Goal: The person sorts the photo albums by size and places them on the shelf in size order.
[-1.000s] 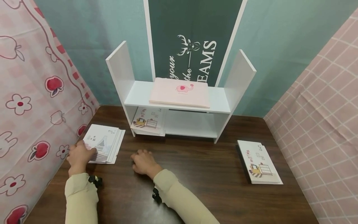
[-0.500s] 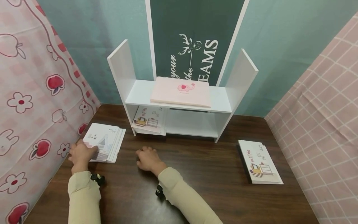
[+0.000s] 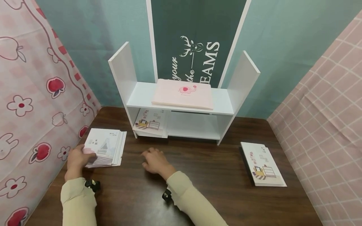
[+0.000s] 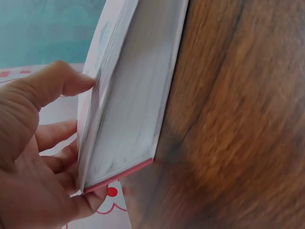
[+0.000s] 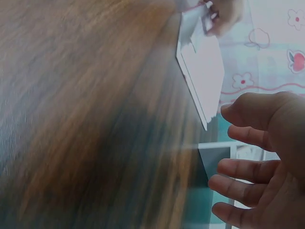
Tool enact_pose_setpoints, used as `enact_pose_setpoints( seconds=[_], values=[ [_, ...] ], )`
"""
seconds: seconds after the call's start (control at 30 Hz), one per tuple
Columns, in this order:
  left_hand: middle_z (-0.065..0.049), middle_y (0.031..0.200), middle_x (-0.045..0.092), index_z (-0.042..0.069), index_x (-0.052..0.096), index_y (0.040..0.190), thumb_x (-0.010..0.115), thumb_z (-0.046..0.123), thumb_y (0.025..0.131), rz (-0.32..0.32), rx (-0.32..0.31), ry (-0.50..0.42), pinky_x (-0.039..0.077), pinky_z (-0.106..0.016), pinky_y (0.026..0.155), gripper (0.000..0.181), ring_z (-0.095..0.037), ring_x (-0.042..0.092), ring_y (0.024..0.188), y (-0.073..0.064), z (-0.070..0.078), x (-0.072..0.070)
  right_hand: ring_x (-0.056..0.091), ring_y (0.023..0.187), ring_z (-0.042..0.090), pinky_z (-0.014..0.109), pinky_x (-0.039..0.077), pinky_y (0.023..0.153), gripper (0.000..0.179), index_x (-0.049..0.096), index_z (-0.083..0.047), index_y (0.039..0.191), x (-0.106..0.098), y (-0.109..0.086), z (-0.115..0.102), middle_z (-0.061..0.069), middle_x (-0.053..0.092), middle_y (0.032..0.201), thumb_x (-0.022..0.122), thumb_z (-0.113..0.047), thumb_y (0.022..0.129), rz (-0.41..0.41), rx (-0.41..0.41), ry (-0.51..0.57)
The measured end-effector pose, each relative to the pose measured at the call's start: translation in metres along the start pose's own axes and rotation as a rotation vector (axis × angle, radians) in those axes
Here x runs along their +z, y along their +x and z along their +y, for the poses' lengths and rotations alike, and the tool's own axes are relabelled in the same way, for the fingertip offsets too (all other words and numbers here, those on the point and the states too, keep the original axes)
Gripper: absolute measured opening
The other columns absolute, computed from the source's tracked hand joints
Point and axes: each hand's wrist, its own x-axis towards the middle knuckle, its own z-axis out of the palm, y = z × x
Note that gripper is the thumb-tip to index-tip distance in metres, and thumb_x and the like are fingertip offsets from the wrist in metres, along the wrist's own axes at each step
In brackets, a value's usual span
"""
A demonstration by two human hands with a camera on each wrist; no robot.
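Note:
At the table's left, a stack of books [image 3: 118, 150] lies near the patterned cloth. My left hand [image 3: 76, 159] grips the top book [image 3: 103, 141], white with a pale building picture, at its near left corner. The left wrist view shows the thumb on the cover of the book [image 4: 133, 90] and the other fingers at its spine side and underneath. That near edge looks slightly raised; how many books are within the grip I cannot tell. My right hand [image 3: 156, 161] is low over the table to the right of the stack, fingers relaxed and holding nothing.
A white two-level shelf [image 3: 195, 127] stands at the back. On its upper board lies a pink elephant-print item [image 3: 182, 94]; books [image 3: 150, 123] lie in its lower left part. Another book stack [image 3: 263, 164] lies at the right. Cloths hang on both sides of the brown table [image 3: 203, 182].
My left hand has shifted slightly left and toward me, and the near edge of the top book has risen. My right hand has drifted right, away from the left stack.

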Motion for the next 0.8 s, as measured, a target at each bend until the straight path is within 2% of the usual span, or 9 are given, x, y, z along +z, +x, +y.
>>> enact_pose_setpoints(
  seconds=[0.2, 0.33, 0.47, 0.7, 0.8],
  values=[
    [-0.041, 0.130, 0.031, -0.017, 0.028, 0.134, 0.069, 0.015, 0.078, -0.039, 0.043, -0.022, 0.024, -0.062, 0.097, 0.077, -0.052, 0.032, 0.114, -0.005, -0.005, -0.001, 0.053, 0.104, 0.023, 0.039, 0.044, 0.084, 0.035, 0.061, -0.017, 0.120, 0.001, -0.007, 0.011, 0.006, 0.056, 0.117, 0.062, -0.028, 0.087, 0.040, -0.009, -0.014],
    [-0.041, 0.129, 0.033, -0.016, 0.028, 0.134, 0.069, 0.016, 0.078, -0.065, 0.068, -0.037, 0.025, -0.062, 0.096, 0.076, -0.052, 0.034, 0.114, -0.010, -0.005, 0.002, 0.053, 0.105, 0.026, 0.042, 0.044, 0.085, 0.034, 0.061, -0.015, 0.119, 0.003, -0.012, 0.016, 0.007, 0.056, 0.116, 0.062, -0.026, 0.087, 0.053, -0.005, 0.025],
    [-0.041, 0.127, 0.035, -0.016, 0.030, 0.133, 0.070, 0.016, 0.079, -0.061, 0.103, -0.031, 0.026, -0.062, 0.095, 0.074, -0.052, 0.035, 0.114, -0.015, -0.005, 0.006, 0.051, 0.110, 0.030, 0.046, 0.043, 0.086, 0.035, 0.061, -0.015, 0.120, 0.006, -0.019, 0.021, 0.010, 0.055, 0.119, 0.063, -0.026, 0.086, 0.064, 0.021, 0.056],
    [-0.040, 0.127, 0.036, -0.017, 0.030, 0.132, 0.071, 0.013, 0.077, -0.075, 0.113, -0.068, 0.028, -0.061, 0.095, 0.075, -0.051, 0.037, 0.113, -0.029, 0.000, 0.015, 0.053, 0.105, 0.028, 0.044, 0.045, 0.083, 0.036, 0.062, -0.013, 0.119, 0.012, -0.030, 0.033, 0.009, 0.057, 0.114, 0.064, -0.027, 0.086, 0.088, 0.026, 0.025],
    [-0.040, 0.129, 0.034, -0.016, 0.027, 0.134, 0.071, 0.013, 0.078, -0.093, 0.088, -0.092, 0.027, -0.062, 0.095, 0.077, -0.051, 0.035, 0.114, -0.035, 0.001, 0.017, 0.054, 0.104, 0.029, 0.045, 0.044, 0.085, 0.036, 0.062, -0.012, 0.118, 0.014, -0.034, 0.037, 0.010, 0.058, 0.114, 0.065, -0.026, 0.085, 0.087, 0.026, 0.039]
  ],
)
